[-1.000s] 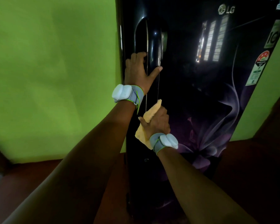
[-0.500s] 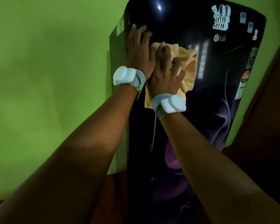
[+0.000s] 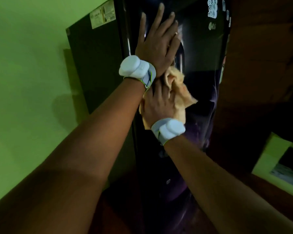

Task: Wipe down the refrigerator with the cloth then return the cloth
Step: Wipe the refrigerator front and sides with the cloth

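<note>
Left hand point(image 3: 156, 46) spread flat, fingers straight, against the dark refrigerator point(image 3: 198, 68) door in the upper middle of the frame. Just below, right hand point(image 3: 159, 105) pressing the crumpled yellow cloth point(image 3: 181, 102) onto the same door, fingers laid over it, partly hidden under the left wrist. Green wall point(image 3: 32, 81) at left.

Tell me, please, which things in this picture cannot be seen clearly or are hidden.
Head view only:
- Cloth: partly hidden under the right hand and left wrist.
- Right hand's fingertips: covered by the left wrist.
- Refrigerator: top cut off by the upper edge; lower door too dark.
- Stickers and side label: too blurred to read.
- Left hand covers part of the door.
</note>
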`<act>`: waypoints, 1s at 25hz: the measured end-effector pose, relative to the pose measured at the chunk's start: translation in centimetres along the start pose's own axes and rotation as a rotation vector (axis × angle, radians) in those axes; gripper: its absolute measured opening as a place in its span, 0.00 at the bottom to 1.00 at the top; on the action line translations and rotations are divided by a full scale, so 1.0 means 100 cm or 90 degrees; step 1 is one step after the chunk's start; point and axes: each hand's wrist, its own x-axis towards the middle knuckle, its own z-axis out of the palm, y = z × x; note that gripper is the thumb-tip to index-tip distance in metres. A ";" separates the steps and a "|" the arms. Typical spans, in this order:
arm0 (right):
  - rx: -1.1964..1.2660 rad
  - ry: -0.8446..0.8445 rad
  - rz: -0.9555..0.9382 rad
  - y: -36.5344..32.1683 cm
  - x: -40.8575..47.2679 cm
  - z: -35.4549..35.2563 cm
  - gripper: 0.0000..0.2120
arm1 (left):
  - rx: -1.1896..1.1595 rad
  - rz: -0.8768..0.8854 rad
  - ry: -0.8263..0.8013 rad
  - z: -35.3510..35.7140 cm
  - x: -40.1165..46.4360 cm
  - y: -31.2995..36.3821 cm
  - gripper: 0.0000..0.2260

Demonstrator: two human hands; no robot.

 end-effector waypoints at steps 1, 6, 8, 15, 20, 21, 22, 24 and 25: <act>-0.016 -0.050 -0.019 -0.004 -0.028 0.001 0.24 | 0.027 0.012 -0.027 0.005 -0.006 0.000 0.23; 0.005 -0.094 0.027 -0.011 -0.027 0.004 0.23 | 0.027 0.010 -0.033 0.012 -0.025 0.002 0.23; 0.016 -0.097 0.101 -0.019 0.004 0.006 0.23 | -0.020 0.003 -0.022 0.005 -0.015 0.000 0.22; -0.021 -0.277 0.224 -0.023 -0.095 -0.006 0.34 | 0.025 0.014 -0.030 0.024 -0.058 0.000 0.26; 0.012 -0.449 0.144 0.002 -0.168 -0.037 0.36 | 0.069 0.051 -0.027 0.038 -0.094 -0.007 0.25; 0.048 -0.407 0.140 0.004 -0.156 -0.043 0.30 | 0.071 0.053 -0.028 0.037 -0.095 -0.007 0.25; 0.089 -0.356 0.141 0.004 -0.138 -0.048 0.27 | 0.075 0.054 -0.031 0.037 -0.094 -0.007 0.25; 0.121 -0.245 0.137 0.002 -0.090 -0.048 0.25 | 0.101 0.048 -0.031 0.037 -0.092 -0.007 0.24; 0.105 -0.220 0.141 0.002 -0.069 -0.043 0.24 | 0.121 0.055 -0.023 0.038 -0.092 -0.008 0.24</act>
